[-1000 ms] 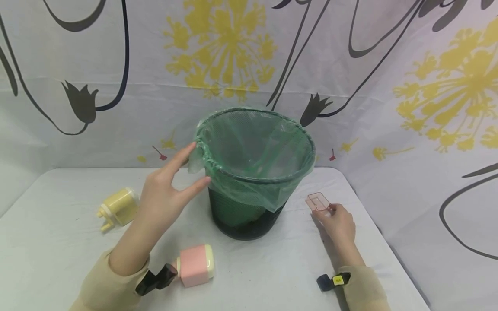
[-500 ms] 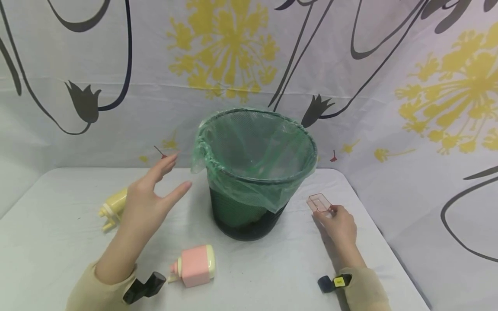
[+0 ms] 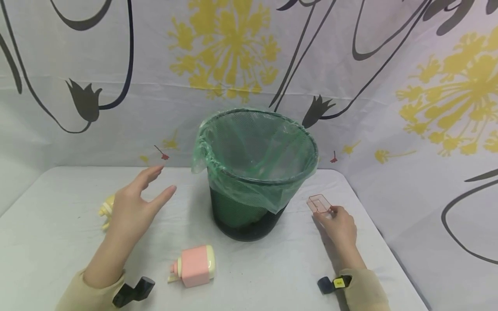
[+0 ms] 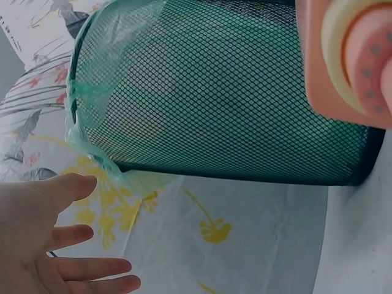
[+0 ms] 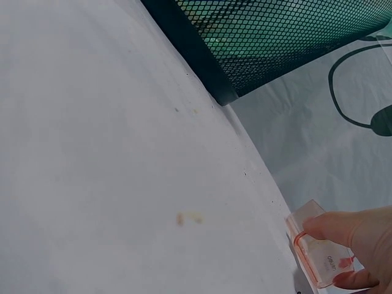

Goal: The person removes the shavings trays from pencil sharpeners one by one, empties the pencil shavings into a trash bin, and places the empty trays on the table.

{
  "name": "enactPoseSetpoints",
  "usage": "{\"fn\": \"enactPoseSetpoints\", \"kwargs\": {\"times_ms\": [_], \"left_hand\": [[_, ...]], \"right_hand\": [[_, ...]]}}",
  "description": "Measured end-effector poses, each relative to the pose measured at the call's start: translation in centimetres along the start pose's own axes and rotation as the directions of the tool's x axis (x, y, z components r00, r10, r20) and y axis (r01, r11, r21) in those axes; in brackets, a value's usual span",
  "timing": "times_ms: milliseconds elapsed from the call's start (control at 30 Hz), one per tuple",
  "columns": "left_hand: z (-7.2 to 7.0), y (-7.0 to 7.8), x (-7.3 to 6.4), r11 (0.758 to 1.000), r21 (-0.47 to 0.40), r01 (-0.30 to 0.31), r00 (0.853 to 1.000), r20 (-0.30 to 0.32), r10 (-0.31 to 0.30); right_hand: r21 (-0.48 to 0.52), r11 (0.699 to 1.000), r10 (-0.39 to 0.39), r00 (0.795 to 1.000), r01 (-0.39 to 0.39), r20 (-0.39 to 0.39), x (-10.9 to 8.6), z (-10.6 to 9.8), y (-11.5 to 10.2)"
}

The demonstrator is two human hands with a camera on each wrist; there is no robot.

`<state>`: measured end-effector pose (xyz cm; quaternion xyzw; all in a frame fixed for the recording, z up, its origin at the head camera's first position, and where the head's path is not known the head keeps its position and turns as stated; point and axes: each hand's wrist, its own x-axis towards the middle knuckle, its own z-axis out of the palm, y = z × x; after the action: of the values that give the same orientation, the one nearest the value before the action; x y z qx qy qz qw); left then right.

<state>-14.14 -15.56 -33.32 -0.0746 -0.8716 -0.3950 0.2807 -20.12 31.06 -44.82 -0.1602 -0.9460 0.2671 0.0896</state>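
Observation:
My left hand [image 3: 134, 205] is held up left of the bin, fingers and thumb spread apart, nothing between them. In the left wrist view the same hand [image 4: 55, 239] shows its loose fingers below the bin's rim. My right hand [image 3: 337, 226] pinches a small clear pinkish plastic box [image 3: 318, 203] at the table's right side. In the right wrist view, thumb and fingers grip the box [image 5: 318, 245] by its sides. A black mesh waste bin [image 3: 249, 226] stands upright, lined with a green plastic bag [image 3: 249, 190] folded over its rim.
A pink bottle-shaped object [image 3: 196, 265] with a cream base lies at the front of the white-covered table [image 3: 264, 280]. A yellow one [image 3: 106, 209] lies behind my left hand, mostly hidden. A patterned cloth [image 3: 350, 77] hangs behind the table.
My left hand has drawn away from the bin's left rim, going left and slightly down, and now covers more of the yellow object. My right hand holds the box in the same place.

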Motion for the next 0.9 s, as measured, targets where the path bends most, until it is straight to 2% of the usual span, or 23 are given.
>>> {"fn": "enactPoseSetpoints", "kwargs": {"times_ms": [400, 600, 733, 900], "left_hand": [[-1.2, -2.4, 0.3, 0.997, 0.063, 0.052, 0.999, -0.008, -0.051], [-2.0, -3.4, 0.6, 0.985, 0.085, 0.147, 0.988, 0.043, -0.151], [-2.5, -4.2, 0.9, 0.968, 0.124, 0.219, 0.967, 0.106, -0.233], [-3.0, -5.4, 1.1, 0.935, 0.207, 0.289, 0.915, 0.229, -0.333]], "right_hand": [[0.004, 1.0, 0.008, 1.0, -0.008, -0.002, -0.1, 0.1, 0.1], [0.004, 1.0, 0.007, 1.0, -0.007, -0.003, -0.2, 0.0, 0.1], [0.005, 1.0, 0.003, 1.0, -0.003, -0.003, -0.2, -0.1, 0.0], [0.001, 1.0, -0.006, 1.0, 0.006, -0.007, -0.1, 0.0, 0.1]]}}
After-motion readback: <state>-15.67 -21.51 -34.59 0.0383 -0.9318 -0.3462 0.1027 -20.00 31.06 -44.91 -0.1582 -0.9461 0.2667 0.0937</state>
